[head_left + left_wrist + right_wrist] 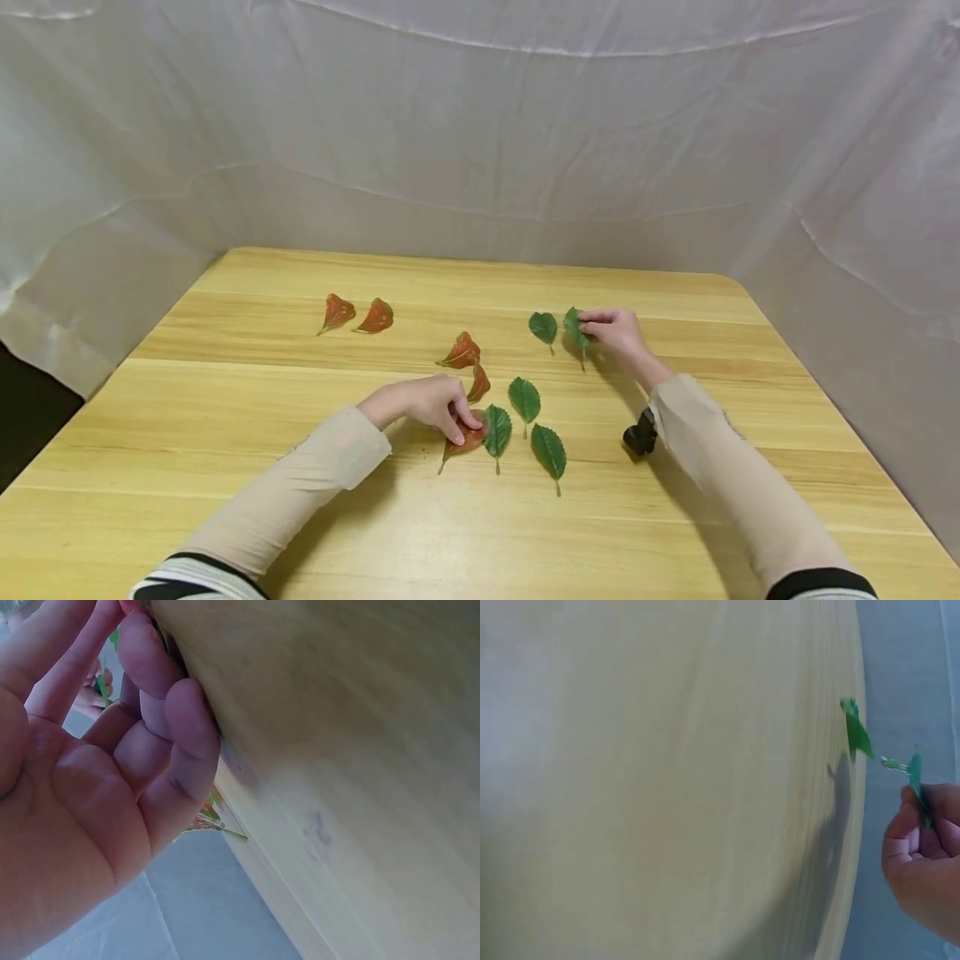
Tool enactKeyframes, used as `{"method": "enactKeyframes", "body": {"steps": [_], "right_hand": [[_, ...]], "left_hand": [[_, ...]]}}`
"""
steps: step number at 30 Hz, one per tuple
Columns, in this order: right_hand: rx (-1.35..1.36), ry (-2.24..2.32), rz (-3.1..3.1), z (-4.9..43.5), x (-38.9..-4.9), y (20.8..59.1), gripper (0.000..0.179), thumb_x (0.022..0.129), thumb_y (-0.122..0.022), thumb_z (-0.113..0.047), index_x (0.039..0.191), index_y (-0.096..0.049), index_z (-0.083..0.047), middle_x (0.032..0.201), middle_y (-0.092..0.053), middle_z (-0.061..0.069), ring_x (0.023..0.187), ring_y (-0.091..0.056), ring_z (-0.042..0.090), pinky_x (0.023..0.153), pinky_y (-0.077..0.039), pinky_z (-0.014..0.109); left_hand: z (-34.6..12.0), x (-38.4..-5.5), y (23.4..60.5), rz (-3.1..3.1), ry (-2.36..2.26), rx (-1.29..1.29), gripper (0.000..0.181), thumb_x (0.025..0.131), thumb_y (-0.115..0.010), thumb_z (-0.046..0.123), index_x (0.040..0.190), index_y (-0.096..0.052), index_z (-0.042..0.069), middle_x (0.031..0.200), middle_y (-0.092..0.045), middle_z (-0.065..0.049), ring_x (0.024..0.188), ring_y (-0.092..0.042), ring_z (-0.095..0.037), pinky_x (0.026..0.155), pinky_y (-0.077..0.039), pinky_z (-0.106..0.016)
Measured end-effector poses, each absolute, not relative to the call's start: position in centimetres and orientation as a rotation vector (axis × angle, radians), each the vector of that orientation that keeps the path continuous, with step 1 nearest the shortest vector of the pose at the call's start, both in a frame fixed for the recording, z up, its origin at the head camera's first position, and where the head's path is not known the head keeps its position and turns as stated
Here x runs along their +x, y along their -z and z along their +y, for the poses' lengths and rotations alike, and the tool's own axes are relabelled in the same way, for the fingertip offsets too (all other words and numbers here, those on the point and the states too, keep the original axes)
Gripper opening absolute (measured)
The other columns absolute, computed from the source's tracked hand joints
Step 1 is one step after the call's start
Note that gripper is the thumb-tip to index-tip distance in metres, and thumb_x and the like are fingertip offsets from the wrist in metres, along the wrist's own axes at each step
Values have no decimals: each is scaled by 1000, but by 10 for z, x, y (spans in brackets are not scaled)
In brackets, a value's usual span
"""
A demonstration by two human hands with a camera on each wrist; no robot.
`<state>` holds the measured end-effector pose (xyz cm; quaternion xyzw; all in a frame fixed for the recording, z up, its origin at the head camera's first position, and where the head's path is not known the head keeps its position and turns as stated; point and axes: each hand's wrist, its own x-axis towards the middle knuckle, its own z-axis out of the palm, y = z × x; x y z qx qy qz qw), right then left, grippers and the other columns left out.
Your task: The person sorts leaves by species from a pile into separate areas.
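Note:
With thumb and fingertips, my left hand [435,403] pinches a red leaf [465,440] low over the table; only a sliver of red shows at the top of the left wrist view. Against that leaf's right side lies a green leaf [497,430]. Farther back, my right hand [617,330] holds another green leaf [915,774] by its edge, raised above the table with its stem hanging down. Just left of it another green leaf [542,327] rests on the wood. Two more green leaves [524,398] [549,450] lie between the hands.
Two red leaves [339,312] [374,317] lie at the back left of the wooden table [225,417]. Two others [462,352] [478,382] touch beyond my left hand. A black device [640,433] sits at my right wrist. Pale cloth [480,125] hangs around the table.

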<state>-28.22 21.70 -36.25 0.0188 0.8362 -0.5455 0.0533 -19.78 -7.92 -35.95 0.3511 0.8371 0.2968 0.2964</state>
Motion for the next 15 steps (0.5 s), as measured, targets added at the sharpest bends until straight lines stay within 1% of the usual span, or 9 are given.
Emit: {"method": "enactKeyframes", "body": {"steps": [4,10,15], "right_hand": [[69,1572,2555,219,-291,365,28,86,-54,2,113,-56,10,118,-51,25,85,-56,15,71,-48,23],[57,1513,2557,220,-301,369,30,87,-51,2,115,-54,10,119,-50,26,78,-54,11,67,-47,19],[51,1517,2486,219,-306,374,32,87,-48,6,119,-50,12,120,-47,29,76,-56,13,66,-48,21]], "left_hand": [[-79,-198,359,2218,-799,932,29,72,-72,5,101,-68,3,99,-65,-8,46,-21,-5,46,-26,-17],[-79,-198,360,2219,-804,934,29,73,-72,5,101,-68,3,99,-65,-8,45,-22,-4,46,-26,-17],[-79,-197,359,2225,-800,927,28,72,-72,4,100,-68,3,98,-65,-8,45,-22,-4,46,-26,-17]]}}
